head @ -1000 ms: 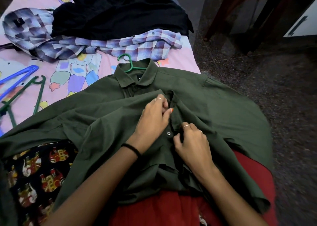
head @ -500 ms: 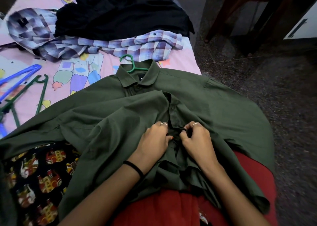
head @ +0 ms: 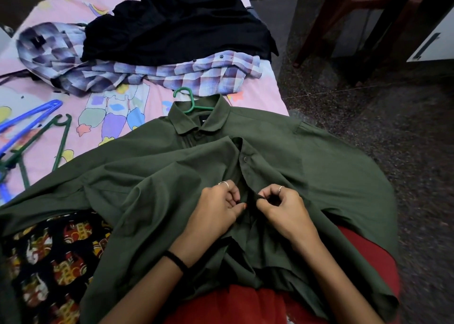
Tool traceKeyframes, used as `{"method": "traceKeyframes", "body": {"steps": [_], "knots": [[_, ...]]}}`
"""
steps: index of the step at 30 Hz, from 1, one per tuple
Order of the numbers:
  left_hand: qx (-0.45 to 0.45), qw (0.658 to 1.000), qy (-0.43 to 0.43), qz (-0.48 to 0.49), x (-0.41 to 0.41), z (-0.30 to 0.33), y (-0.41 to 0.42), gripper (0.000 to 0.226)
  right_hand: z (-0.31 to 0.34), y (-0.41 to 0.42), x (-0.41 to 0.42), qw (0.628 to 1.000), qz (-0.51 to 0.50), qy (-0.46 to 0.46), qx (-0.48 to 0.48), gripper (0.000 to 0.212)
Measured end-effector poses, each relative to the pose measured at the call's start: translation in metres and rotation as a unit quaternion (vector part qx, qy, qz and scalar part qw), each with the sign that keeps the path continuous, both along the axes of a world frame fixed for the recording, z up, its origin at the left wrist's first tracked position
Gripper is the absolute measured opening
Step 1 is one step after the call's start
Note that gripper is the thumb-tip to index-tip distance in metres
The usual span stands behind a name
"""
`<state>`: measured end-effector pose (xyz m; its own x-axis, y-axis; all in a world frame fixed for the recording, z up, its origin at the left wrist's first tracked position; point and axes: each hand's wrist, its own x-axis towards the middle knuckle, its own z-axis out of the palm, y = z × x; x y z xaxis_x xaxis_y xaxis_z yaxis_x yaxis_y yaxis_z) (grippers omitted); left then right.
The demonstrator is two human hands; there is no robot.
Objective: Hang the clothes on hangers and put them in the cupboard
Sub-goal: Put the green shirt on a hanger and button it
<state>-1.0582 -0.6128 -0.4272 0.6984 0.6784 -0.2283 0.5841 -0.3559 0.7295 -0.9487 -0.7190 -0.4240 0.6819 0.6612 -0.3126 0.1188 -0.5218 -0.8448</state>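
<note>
An olive green shirt (head: 319, 171) lies front-up across the bed edge and my lap. A green hanger (head: 188, 100) sits inside it, its hook sticking out past the collar. My left hand (head: 216, 210) pinches the left side of the shirt's placket at mid-chest. My right hand (head: 282, 208) pinches the right side of the placket just across from it. One button (head: 245, 159) above my hands is done up. A checked shirt (head: 204, 74) and a black garment (head: 177, 28) lie piled further back on the bed.
Spare hangers lie at the left on the pink bedsheet (head: 103, 117): a blue hanger (head: 29, 119) and a dark green hanger (head: 59, 141). A black printed cloth (head: 49, 262) is under the shirt's left sleeve. Dark speckled floor (head: 405, 127) and wooden furniture legs (head: 317, 23) are to the right.
Both hands have moved down the placket from the upper button to a lower spot and now pinch the fabric there. The view has shifted slightly closer.
</note>
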Motion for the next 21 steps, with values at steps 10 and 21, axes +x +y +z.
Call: {"method": "traceKeyframes", "body": {"steps": [10,21], "knots": [[0.014,0.995,-0.088,0.050,-0.015,0.036,-0.011,0.025,0.019,0.002,-0.017,0.992,-0.012,0.077,0.101,0.019],[-0.141,0.974,-0.151,0.096,-0.012,0.049,-0.018,0.026,0.039,0.000,-0.019,0.987,-0.007,-0.070,0.144,0.017]]}}
